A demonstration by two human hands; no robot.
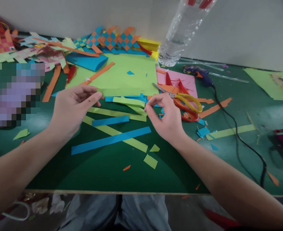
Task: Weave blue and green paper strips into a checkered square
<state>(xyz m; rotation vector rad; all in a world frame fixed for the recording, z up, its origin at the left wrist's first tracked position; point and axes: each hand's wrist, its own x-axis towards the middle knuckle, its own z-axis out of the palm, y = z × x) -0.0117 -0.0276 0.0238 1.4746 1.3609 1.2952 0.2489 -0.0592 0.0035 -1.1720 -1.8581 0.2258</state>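
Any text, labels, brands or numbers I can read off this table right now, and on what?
None can be read.
Clear plastic bottle: its red label is cut off at the top edge, no letters legible.
Blurred-out patch at left: nothing readable.
Coloured paper strips, yellow-handled scissors, dark glue gun: no markings visible.

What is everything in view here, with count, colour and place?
table: one, dark green, under everything
light-green sheet: one, centre back
pink sheet: one, right of that sheet
woven piece: one, blue and orange, by the wall
blue strips: two, front centre
light-green strips: several, between the hands
orange strips: several, left and right
scissors: one, yellow and red handles, beside the right hand
bottle: one, clear, back
glue gun: one, dark blue, black cable, right
left hand: one, fingertips at the sheet's front edge
right hand: one, fingers curled over the light-green strips
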